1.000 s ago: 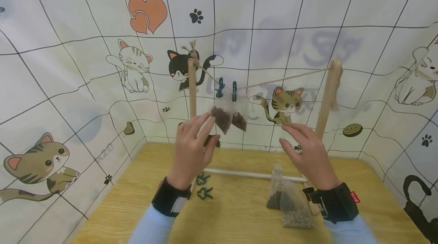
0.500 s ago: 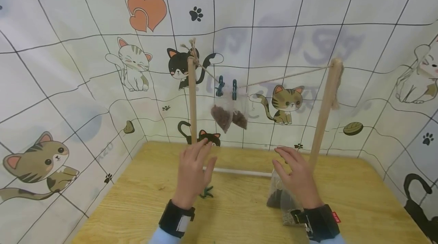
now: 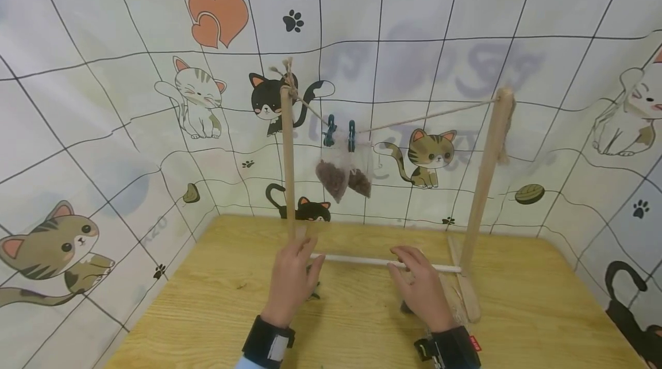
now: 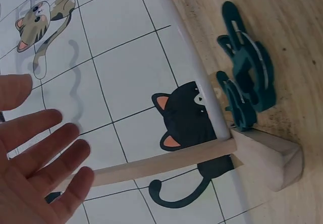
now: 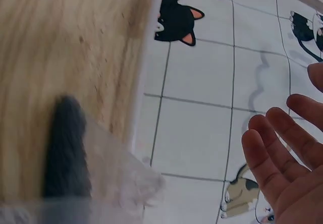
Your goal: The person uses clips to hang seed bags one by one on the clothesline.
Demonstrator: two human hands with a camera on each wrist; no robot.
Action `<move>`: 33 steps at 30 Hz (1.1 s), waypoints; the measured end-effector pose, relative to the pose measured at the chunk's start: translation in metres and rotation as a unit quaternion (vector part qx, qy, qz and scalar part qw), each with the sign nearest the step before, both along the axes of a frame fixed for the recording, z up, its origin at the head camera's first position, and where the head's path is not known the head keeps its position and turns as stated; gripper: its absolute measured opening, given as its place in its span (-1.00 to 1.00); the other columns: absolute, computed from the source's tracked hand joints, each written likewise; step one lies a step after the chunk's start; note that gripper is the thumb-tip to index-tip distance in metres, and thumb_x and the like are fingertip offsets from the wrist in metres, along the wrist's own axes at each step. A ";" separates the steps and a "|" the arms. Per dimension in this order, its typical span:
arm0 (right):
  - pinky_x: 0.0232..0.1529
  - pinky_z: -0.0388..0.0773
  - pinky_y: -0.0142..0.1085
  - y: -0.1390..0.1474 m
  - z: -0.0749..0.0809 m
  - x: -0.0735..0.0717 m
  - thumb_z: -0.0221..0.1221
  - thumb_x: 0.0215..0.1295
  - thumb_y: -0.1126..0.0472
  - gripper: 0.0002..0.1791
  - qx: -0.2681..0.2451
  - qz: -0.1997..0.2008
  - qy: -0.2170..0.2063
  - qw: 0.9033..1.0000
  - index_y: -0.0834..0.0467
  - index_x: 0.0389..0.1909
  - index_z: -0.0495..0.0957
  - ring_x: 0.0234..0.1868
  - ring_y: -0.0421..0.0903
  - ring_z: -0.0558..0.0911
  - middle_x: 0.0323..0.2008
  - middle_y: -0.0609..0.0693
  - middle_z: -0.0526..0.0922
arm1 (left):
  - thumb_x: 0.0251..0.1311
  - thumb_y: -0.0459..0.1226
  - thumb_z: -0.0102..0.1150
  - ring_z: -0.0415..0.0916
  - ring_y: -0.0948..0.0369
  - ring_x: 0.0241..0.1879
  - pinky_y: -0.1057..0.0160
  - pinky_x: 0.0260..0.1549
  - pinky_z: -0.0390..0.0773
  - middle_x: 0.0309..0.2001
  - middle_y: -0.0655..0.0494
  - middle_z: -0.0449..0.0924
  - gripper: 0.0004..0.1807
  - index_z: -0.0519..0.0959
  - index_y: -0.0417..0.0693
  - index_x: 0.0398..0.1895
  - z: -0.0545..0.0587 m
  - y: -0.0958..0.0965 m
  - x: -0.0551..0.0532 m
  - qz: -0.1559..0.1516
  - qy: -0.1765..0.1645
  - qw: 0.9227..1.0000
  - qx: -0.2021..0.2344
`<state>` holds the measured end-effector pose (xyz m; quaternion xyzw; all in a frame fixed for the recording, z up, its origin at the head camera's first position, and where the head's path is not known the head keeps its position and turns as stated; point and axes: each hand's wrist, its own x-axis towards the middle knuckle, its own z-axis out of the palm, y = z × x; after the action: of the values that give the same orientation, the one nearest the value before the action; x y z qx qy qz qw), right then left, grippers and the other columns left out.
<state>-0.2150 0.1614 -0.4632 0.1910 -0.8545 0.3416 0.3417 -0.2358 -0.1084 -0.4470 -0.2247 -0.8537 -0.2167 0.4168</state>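
Note:
Two clear bags of reddish-brown bits, a left bag [image 3: 332,176] and a right bag [image 3: 360,182], hang from a string [image 3: 429,117] by dark green clips [image 3: 351,136]. My left hand [image 3: 289,283] hovers over the table with fingers spread, holding nothing. Beneath it lie two loose green clips [image 4: 252,62], mostly hidden in the head view. My right hand [image 3: 421,288] is also empty, its fingers loosely extended. It hides most of the mesh bags on the table; a dark-filled bag [image 5: 65,158] shows blurred in the right wrist view.
The string runs between a left wooden post [image 3: 288,168] and a right wooden post [image 3: 483,185]. A white rod [image 3: 351,260] joins them low down. A wooden foot [image 3: 468,297] supports the right post. Behind stands a cat-print sheet [image 3: 403,70].
Both hands have come down from beside the hanging bags to just above the table. The right one has also moved left, now covering the mesh bags. The hanging bags stay in place.

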 end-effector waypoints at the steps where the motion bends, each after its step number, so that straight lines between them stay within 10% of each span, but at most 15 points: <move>1: -0.34 0.55 -0.28 -0.005 -0.003 0.000 0.20 0.19 0.12 -0.62 -0.005 0.002 -0.009 1.000 0.02 0.06 0.51 -0.13 -0.18 0.54 0.00 -0.09 0.53 | 0.08 -0.15 0.24 0.55 0.05 -0.18 0.09 -0.21 0.52 -0.12 -0.08 0.59 -0.61 0.58 -0.19 -0.06 -0.002 -0.001 0.000 0.003 -0.012 1.000 -0.003; 23: -0.33 0.52 -0.39 -0.089 -0.037 -0.003 0.12 0.27 0.03 -0.65 -0.021 0.125 -0.159 0.979 0.03 0.04 0.52 -0.26 -0.22 0.56 -0.07 -0.04 0.57 | -0.08 -0.18 0.35 0.50 0.20 -0.40 0.33 -0.47 0.48 -0.31 0.03 0.57 -0.69 0.64 -0.08 -0.22 -0.035 -0.016 -0.008 0.040 -0.198 0.974 -0.102; 33: -0.39 0.49 -0.44 -0.100 -0.044 -0.003 0.10 0.28 0.10 -0.69 -0.014 0.156 -0.171 0.973 0.07 0.02 0.52 -0.29 -0.28 0.55 -0.05 -0.02 0.56 | -0.23 -0.23 0.41 0.44 0.24 -0.45 0.27 -0.44 0.47 -0.44 0.17 0.53 -0.84 0.59 -0.02 -0.58 -0.044 -0.012 -0.005 0.036 -0.203 0.960 -0.188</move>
<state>-0.2181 0.0610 -0.5070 0.2557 -0.8551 0.4303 0.1353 -0.2408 -0.1208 -0.4908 -0.2197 -0.9530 -0.0787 0.1930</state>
